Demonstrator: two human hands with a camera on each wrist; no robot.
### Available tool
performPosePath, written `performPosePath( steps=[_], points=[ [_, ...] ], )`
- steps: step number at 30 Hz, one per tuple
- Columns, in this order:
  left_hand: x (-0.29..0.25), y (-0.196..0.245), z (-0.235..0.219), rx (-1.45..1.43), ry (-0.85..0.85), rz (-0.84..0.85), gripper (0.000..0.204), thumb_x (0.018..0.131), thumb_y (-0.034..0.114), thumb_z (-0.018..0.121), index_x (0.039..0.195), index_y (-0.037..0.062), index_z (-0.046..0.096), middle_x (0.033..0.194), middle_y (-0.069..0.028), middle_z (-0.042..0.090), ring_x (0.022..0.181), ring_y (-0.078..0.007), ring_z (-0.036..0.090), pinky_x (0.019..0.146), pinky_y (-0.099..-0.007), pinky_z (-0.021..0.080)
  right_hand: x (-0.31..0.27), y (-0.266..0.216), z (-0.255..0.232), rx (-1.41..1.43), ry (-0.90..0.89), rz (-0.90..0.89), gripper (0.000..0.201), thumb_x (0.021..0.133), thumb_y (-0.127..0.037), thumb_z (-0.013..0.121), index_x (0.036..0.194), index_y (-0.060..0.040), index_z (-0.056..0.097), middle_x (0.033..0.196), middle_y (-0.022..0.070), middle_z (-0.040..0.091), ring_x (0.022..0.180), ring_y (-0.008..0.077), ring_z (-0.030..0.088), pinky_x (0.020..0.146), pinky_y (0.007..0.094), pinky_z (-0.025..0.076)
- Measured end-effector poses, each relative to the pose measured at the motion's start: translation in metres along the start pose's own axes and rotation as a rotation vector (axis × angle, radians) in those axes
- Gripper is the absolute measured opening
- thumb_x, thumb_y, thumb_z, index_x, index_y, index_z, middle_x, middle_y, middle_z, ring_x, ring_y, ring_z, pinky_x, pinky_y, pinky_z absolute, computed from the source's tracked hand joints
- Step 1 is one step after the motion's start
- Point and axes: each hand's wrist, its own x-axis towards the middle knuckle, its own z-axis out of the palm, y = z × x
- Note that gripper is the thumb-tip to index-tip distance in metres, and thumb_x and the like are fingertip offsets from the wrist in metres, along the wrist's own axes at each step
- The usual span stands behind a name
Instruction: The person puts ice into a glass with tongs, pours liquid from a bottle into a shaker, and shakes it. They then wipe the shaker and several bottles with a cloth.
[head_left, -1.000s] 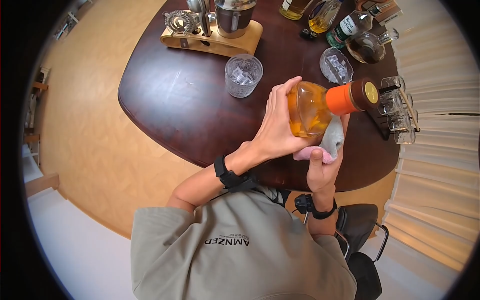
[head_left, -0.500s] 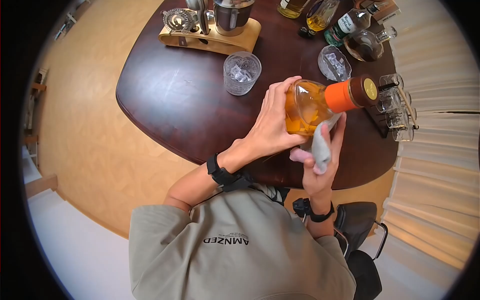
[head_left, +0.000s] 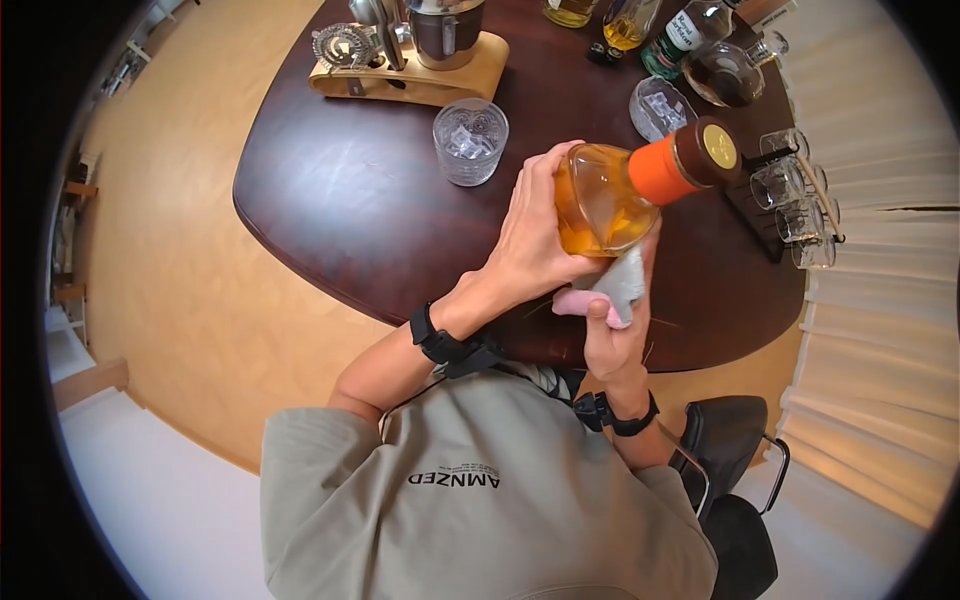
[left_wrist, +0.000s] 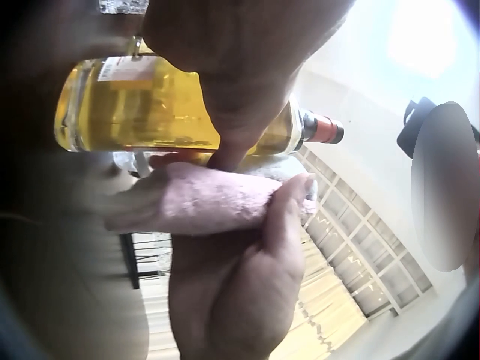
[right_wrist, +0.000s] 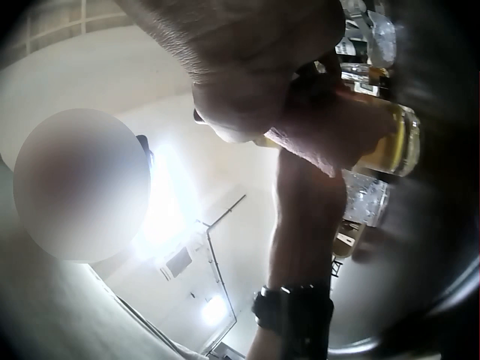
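Observation:
Amber liquid fills a clear glass bottle with an orange neck and a brown cap, tilted so the cap points to the right in the head view. My left hand grips its body from the left side. A pink and grey-white cloth is in my right hand, held under the thumb against the bottle's lower side. In the left wrist view the cloth's pink part lies bunched along the glass, just below the left fingers. The right fingertips are hidden behind cloth and bottle.
A patterned tumbler with ice stands left of the bottle. Behind it is a wooden stand with a shaker and bar tools. An ice bowl, several bottles and a rack of small glasses occupy the far and right sides of the table.
My right hand has shifted the cloth along the bottle's underside, and its folds have changed shape. The left hand keeps its grip on the bottle. The whole view has drifted slightly.

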Motion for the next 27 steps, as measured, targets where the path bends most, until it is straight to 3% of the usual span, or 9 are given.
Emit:
performPosePath(
  steps=[5, 6, 11, 15, 21, 23, 24, 25, 27],
  points=[
    [0.0, 0.0, 0.0, -0.026, -0.006, -0.015, 0.115, 0.065, 0.025, 0.096, 0.155, 0.0026, 0.029, 0.142, -0.0198, 0.047, 0.131, -0.0402, 0.048, 0.114, -0.0488, 0.04, 0.025, -0.02, -0.005, -0.211, 0.028, -0.181, 0.067, 0.101, -0.033, 0.069, 0.16, -0.0078, 0.047, 0.17, 0.038, 0.014, 0.153, 0.0548, 0.032, 0.117, 0.0512, 0.041],
    [0.0, 0.0, -0.001, 0.003, -0.008, 0.003, 0.115, 0.065, 0.025, 0.096, 0.155, 0.0027, 0.029, 0.142, -0.0198, 0.047, 0.13, -0.0401, 0.048, 0.113, -0.0488, 0.04, 0.023, -0.02, -0.004, -0.207, -0.001, -0.154, 0.066, 0.108, -0.042, 0.058, 0.161, -0.0067, 0.044, 0.174, 0.032, 0.005, 0.159, 0.0483, 0.021, 0.124, 0.0507, 0.03],
    [0.0, -0.002, -0.001, -0.024, -0.006, 0.027, 0.113, 0.066, 0.025, 0.095, 0.155, 0.0025, 0.029, 0.142, -0.0198, 0.048, 0.13, -0.0401, 0.048, 0.113, -0.0489, 0.04, 0.007, -0.012, -0.007, -0.198, -0.02, -0.141, 0.064, 0.108, -0.042, 0.057, 0.161, -0.0079, 0.044, 0.174, 0.0314, 0.007, 0.158, 0.0502, 0.021, 0.123, 0.0527, 0.031],
    [-0.001, 0.0, 0.0, -0.021, -0.01, 0.027, 0.112, 0.066, 0.024, 0.094, 0.155, 0.0023, 0.03, 0.141, -0.0201, 0.048, 0.13, -0.0404, 0.048, 0.113, -0.0485, 0.04, 0.026, -0.013, -0.013, -0.002, 0.122, -0.045, 0.065, 0.094, -0.028, 0.076, 0.153, -0.0086, 0.057, 0.168, 0.0389, 0.018, 0.15, 0.0562, 0.036, 0.116, 0.0513, 0.043],
    [0.0, -0.003, -0.001, -0.014, 0.003, 0.009, 0.111, 0.064, 0.021, 0.094, 0.154, 0.0015, 0.031, 0.139, -0.0209, 0.048, 0.129, -0.0404, 0.049, 0.113, -0.0482, 0.04, 0.006, -0.016, -0.016, -0.232, -0.056, -0.099, 0.073, 0.082, -0.015, 0.084, 0.152, -0.0194, 0.061, 0.167, 0.0382, 0.023, 0.147, 0.0541, 0.041, 0.116, 0.0481, 0.043],
    [0.0, -0.001, -0.001, -0.003, -0.003, 0.015, 0.112, 0.064, 0.021, 0.094, 0.153, 0.0015, 0.031, 0.139, -0.021, 0.048, 0.129, -0.0404, 0.049, 0.113, -0.0481, 0.04, 0.01, -0.011, -0.02, -0.27, 0.03, -0.155, 0.076, 0.088, -0.016, 0.08, 0.158, -0.011, 0.051, 0.166, 0.0379, 0.027, 0.147, 0.0495, 0.045, 0.116, 0.0458, 0.044],
    [0.0, 0.001, -0.002, 0.004, -0.006, 0.015, 0.112, 0.063, 0.021, 0.094, 0.154, 0.0016, 0.031, 0.14, -0.0212, 0.048, 0.13, -0.0404, 0.048, 0.114, -0.0481, 0.04, 0.013, -0.006, -0.015, 0.116, 0.184, 0.074, 0.082, 0.096, -0.023, 0.074, 0.164, 0.0007, 0.033, 0.164, 0.0342, 0.034, 0.146, 0.0424, 0.048, 0.115, 0.0432, 0.044],
    [0.0, 0.003, -0.002, 0.01, -0.008, 0.018, 0.113, 0.063, 0.021, 0.094, 0.154, 0.0018, 0.03, 0.141, -0.0214, 0.047, 0.131, -0.0404, 0.048, 0.114, -0.0481, 0.04, 0.017, -0.003, -0.028, 0.016, 0.16, 0.099, 0.083, 0.105, -0.031, 0.063, 0.164, 0.0091, 0.02, 0.163, 0.0294, 0.039, 0.145, 0.0355, 0.05, 0.115, 0.0415, 0.043],
    [-0.001, -0.001, 0.001, -0.002, -0.011, 0.003, 0.114, 0.063, 0.021, 0.095, 0.154, 0.0019, 0.03, 0.142, -0.0213, 0.047, 0.131, -0.0404, 0.048, 0.114, -0.0482, 0.04, 0.017, -0.003, -0.033, 0.114, 0.176, 0.129, 0.08, 0.107, -0.032, 0.06, 0.164, 0.0087, 0.022, 0.164, 0.0271, 0.039, 0.145, 0.0333, 0.049, 0.116, 0.041, 0.042]
  ],
)
